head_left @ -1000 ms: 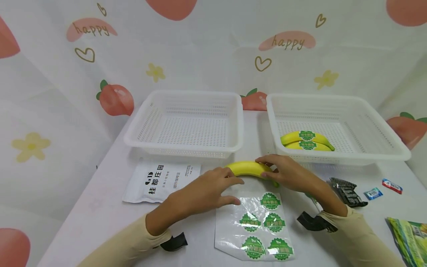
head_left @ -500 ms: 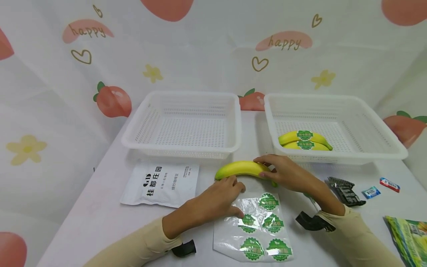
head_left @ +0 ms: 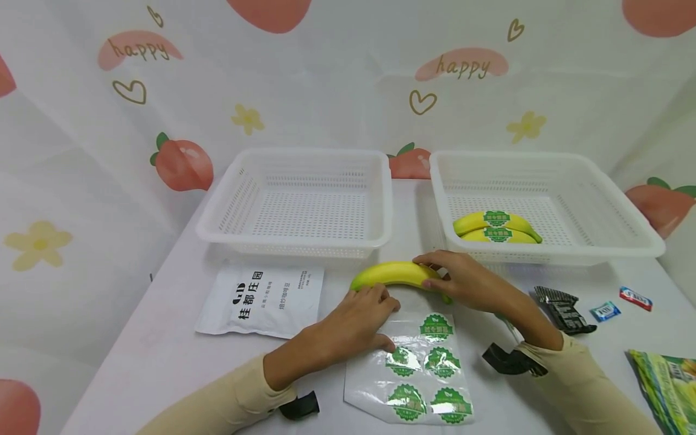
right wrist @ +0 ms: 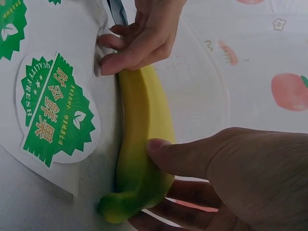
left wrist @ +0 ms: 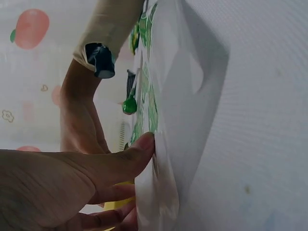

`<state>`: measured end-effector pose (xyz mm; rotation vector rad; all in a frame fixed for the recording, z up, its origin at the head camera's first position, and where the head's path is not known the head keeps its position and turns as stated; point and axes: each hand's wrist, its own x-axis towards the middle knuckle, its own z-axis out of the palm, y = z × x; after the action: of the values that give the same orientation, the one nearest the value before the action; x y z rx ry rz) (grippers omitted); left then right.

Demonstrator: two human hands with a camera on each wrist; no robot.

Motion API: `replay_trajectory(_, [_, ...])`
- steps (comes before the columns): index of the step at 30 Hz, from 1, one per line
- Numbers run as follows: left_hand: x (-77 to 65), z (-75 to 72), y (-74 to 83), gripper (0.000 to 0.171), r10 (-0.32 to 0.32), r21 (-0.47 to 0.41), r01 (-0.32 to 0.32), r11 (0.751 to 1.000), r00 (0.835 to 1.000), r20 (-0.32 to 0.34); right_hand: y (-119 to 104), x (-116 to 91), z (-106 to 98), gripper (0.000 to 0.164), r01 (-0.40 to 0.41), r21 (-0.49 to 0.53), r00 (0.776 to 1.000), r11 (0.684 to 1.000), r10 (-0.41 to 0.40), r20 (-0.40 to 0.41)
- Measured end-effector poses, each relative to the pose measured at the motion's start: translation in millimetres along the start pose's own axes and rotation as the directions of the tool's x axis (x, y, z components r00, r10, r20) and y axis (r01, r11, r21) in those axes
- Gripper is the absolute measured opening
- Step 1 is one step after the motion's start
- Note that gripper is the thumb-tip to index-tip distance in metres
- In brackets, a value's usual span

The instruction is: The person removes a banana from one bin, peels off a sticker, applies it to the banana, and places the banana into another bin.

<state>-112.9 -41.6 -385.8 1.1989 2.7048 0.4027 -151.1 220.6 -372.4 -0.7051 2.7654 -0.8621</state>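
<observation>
A yellow banana (head_left: 388, 273) lies at the table's middle, at the far end of a clear sheet of round green stickers (head_left: 370, 380). My right hand (head_left: 462, 279) holds the banana near its green stem end, thumb on one side and fingers on the other, as the right wrist view shows. My left hand (head_left: 350, 323) rests on the sticker sheet just in front of the banana's other end. In the left wrist view its thumb (left wrist: 134, 154) touches the sheet, and the other fingers reach down beside the banana, partly hidden.
A white basket (head_left: 293, 243) stands back left. Another white basket (head_left: 571, 251) at back right contains two stickered bananas (head_left: 497, 226). A white printed pouch (head_left: 261, 302) lies left; a black wrapper (head_left: 564, 311), small packets (head_left: 605, 312) and a green-yellow bag (head_left: 666, 386) lie right.
My left hand has come off the banana's left part and moved toward me onto the sticker sheet. My right hand keeps its hold on the banana.
</observation>
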Motion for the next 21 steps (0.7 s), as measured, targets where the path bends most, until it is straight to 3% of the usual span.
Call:
replay_trajectory(7, [1.4, -2.1, -2.4, 0.062, 0.024, -0.07, -0.024, 0.997, 1.0, -0.005, -1.5, -0.7, -2.0, 0.042, 0.004, 0.003, 1.0, 1.0, -0.004, 0.006])
replay_trajectory(14, [4.5, -2.8, -5.7, 0.046, 0.029, -0.155, -0.021, 0.988, 0.998, 0.053, -8.0, -7.6, -3.2, 0.044, -0.004, -0.043, 1.0, 0.999, 0.004, 0.007])
replay_trajectory(18, [5.4, -4.5, -7.6, 0.037, 0.019, -0.272, 0.005, 0.962, 0.996, 0.087, -17.8, -14.2, -7.5, 0.044, 0.051, -0.079, 0.998, 0.996, -0.053, -0.022])
replay_trajectory(21, [7.3, -9.0, -10.9, 0.041, 0.015, -0.389, 0.033, 0.921, 0.993, 0.121, -26.0, -19.0, -14.1, 0.04, 0.096, -0.051, 0.995, 0.994, -0.098, -0.033])
